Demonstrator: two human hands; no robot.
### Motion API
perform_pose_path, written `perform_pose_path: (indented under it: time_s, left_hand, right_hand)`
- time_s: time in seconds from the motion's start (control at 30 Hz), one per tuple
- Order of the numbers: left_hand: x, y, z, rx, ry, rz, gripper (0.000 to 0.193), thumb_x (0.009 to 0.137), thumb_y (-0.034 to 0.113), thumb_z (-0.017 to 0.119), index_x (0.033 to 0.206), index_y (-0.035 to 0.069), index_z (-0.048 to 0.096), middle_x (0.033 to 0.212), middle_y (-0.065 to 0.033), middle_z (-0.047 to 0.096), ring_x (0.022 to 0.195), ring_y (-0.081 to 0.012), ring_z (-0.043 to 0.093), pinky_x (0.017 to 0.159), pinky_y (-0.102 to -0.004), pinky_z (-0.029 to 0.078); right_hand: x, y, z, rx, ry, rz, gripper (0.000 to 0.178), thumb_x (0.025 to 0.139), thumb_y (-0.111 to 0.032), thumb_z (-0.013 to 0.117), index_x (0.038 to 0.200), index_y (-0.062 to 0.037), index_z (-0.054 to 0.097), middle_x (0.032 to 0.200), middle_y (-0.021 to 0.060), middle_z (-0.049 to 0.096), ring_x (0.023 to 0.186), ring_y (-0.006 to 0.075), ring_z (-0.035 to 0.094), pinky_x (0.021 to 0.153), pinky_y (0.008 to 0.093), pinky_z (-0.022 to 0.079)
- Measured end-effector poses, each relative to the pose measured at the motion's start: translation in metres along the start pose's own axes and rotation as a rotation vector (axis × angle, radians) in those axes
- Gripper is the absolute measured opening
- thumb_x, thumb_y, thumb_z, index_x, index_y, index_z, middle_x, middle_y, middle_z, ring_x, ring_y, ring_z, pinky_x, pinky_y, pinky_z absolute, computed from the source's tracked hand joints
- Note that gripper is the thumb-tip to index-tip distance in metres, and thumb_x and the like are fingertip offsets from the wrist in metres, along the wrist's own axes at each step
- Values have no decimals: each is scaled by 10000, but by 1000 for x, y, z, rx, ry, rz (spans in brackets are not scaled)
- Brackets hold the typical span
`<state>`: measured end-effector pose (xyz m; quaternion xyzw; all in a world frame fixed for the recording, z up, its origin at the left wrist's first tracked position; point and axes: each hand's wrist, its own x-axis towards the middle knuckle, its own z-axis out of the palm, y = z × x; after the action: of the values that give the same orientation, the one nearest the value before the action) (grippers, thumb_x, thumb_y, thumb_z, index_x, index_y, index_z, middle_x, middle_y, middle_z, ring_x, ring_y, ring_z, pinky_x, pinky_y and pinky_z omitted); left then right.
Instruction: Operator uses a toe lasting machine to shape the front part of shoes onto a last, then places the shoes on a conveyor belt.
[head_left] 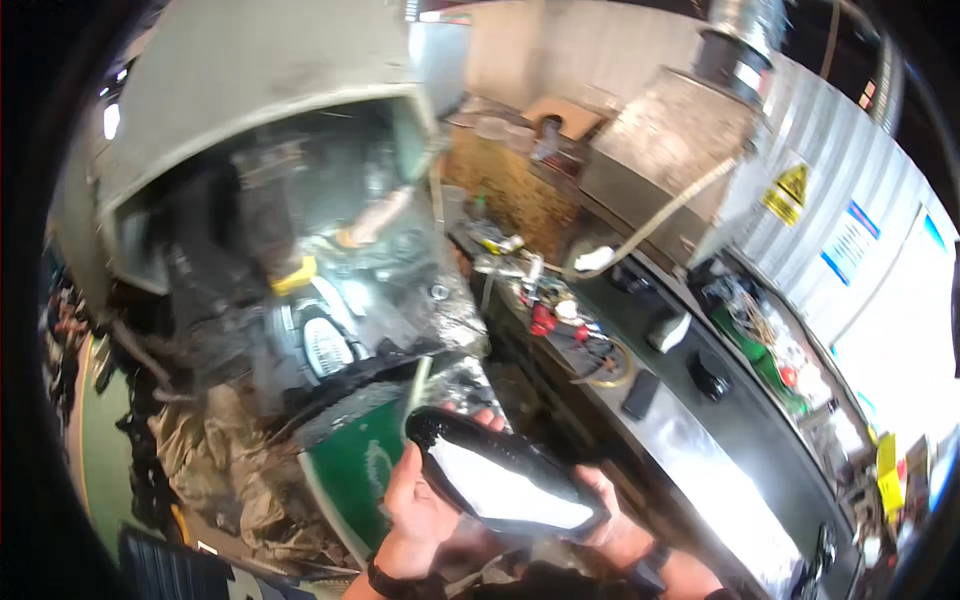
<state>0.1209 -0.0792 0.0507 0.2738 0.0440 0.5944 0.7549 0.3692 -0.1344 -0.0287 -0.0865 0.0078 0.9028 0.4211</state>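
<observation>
A glossy black shoe (500, 478) is held in front of me, its white underside turned up. My left hand (418, 505) grips the rounded end, with the thumb along the near edge and the fingertips showing past the far edge. Around the opposite end, my right hand (612, 515) is closed, its fingers partly hidden by the shoe. Beyond my hands, inside a grey hooded booth (250, 95), a sole with a white middle (327, 345) lies under bright light. A yellow piece (295, 275) sits just behind that sole.
A conveyor belt (735, 440) runs along the right, carrying a black shoe (710, 375) and a white-topped piece (670, 332). Beside it, a cluttered bench strip holds a dark phone-like slab (641, 395). A green panel (350, 475) and crumpled beige cloth (235, 470) are at lower left.
</observation>
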Motion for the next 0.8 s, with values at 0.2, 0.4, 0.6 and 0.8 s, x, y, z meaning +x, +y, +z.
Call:
perform_pose_path:
  time_s: [0.2, 0.4, 0.6, 0.8]
  left_hand:
    - [32, -72, 20, 180, 23, -62, 506, 1049, 439, 447, 1368, 47, 483, 1308, -207, 600, 1213, -375, 583, 1082, -531, 433]
    - [73, -179, 32, 319, 41, -431, 542, 1050, 486, 435, 1288, 8, 527, 1177, -163, 654, 1119, -312, 627, 1029, -453, 478]
    - [86, -285, 18, 330, 279, -764, 390, 1033, 274, 560, 1296, -13, 534, 1240, -194, 616, 1163, -306, 612, 1074, -457, 476]
    - [98, -311, 63, 221, 303, -700, 217, 1021, 214, 570, 1051, 26, 674, 1023, -122, 708, 991, -261, 674, 1001, -456, 524]
  right_hand:
    - [-58, -11, -11, 108, 162, -201, 549, 986, -447, 556, 1308, -3, 585, 1240, 166, 686, 1087, 326, 682, 937, 522, 543]
    - [-135, -43, -26, 78, 546, -435, 458, 955, -389, 646, 1247, -36, 629, 1209, 135, 699, 1089, 289, 676, 999, 455, 523]
    - [-264, -137, -127, -261, 1023, -1090, 339, 875, -297, 740, 1144, -108, 656, 1042, 32, 687, 843, 170, 647, 678, 314, 522]
    - [-496, -266, -251, -435, 1397, -1474, 579, 900, -556, 653, 1255, -113, 542, 1025, 77, 584, 747, 176, 627, 584, 330, 550]
